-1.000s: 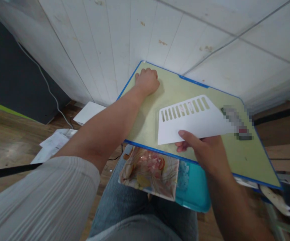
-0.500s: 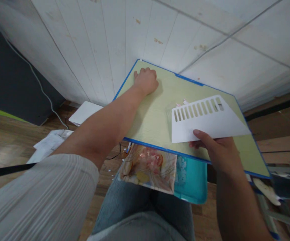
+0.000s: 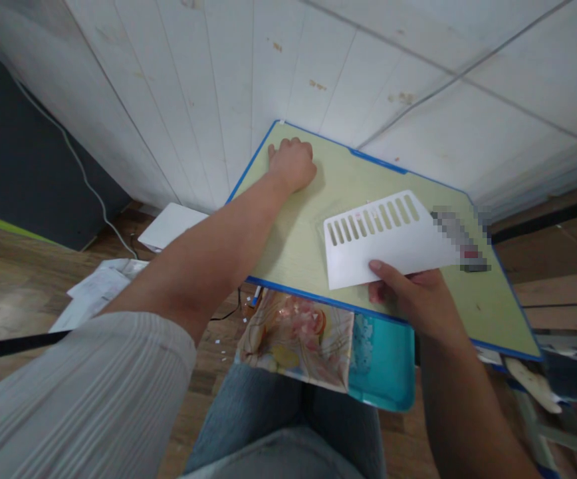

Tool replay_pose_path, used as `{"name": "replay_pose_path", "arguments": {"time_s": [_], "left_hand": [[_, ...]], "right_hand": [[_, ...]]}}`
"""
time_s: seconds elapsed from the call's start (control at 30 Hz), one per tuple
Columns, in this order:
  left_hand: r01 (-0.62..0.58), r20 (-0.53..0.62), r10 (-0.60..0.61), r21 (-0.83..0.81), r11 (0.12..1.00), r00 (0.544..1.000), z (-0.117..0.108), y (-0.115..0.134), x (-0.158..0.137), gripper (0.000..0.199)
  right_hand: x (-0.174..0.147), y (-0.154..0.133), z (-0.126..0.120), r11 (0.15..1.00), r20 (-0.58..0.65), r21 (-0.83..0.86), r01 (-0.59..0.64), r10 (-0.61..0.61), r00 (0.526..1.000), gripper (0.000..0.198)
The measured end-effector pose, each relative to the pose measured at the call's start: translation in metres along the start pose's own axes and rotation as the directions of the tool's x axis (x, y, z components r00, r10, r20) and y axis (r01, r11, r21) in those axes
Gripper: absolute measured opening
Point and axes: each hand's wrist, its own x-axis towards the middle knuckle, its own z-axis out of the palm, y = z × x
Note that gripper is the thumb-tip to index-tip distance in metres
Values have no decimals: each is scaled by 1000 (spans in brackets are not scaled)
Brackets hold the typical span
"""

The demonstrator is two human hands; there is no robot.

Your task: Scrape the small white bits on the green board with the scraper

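Observation:
A white sheet with a row of cut-out slots (image 3: pixel 393 249) is pinched in my right hand (image 3: pixel 418 293), thumb on top and fingers underneath. It is held over the pale yellow board with blue edges (image 3: pixel 293 246). My left hand (image 3: pixel 292 163) rests near the board's far left corner, fingers curled in; the fingertips and anything in them are hidden. To the right of the sheet lies a blurred, pixelated object (image 3: pixel 461 239). Small pink and white bits show through the slots.
A patterned cloth-like piece (image 3: pixel 298 339) and a turquoise tray (image 3: pixel 383 362) are below the board's near edge, over my lap. White planks (image 3: pixel 219 86) form the wall behind, with a cable (image 3: pixel 418 100). A white flat box (image 3: pixel 171 224) and papers (image 3: pixel 102 286) lie at left.
My right hand has moved a little left with the slotted sheet, uncovering the pixelated object on the board. My left hand stays in place.

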Motion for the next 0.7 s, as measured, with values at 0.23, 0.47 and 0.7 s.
{"name": "replay_pose_path", "arguments": {"time_s": [0.23,0.47,0.7], "left_hand": [[27,30,-31,140,990,999,-8,7,-8,51],[-4,37,-2,167,986,999,-9,9,-8,50],[-10,29,4,181,983,1000,-8,7,-8,46]], "right_hand": [[5,21,-33,980,-181,191,56,-21,983,36],[112,27,-115,992,-382,125,-18,65,922,38],[168,20,-111,998,-206,60,-9,21,978,41]]}}
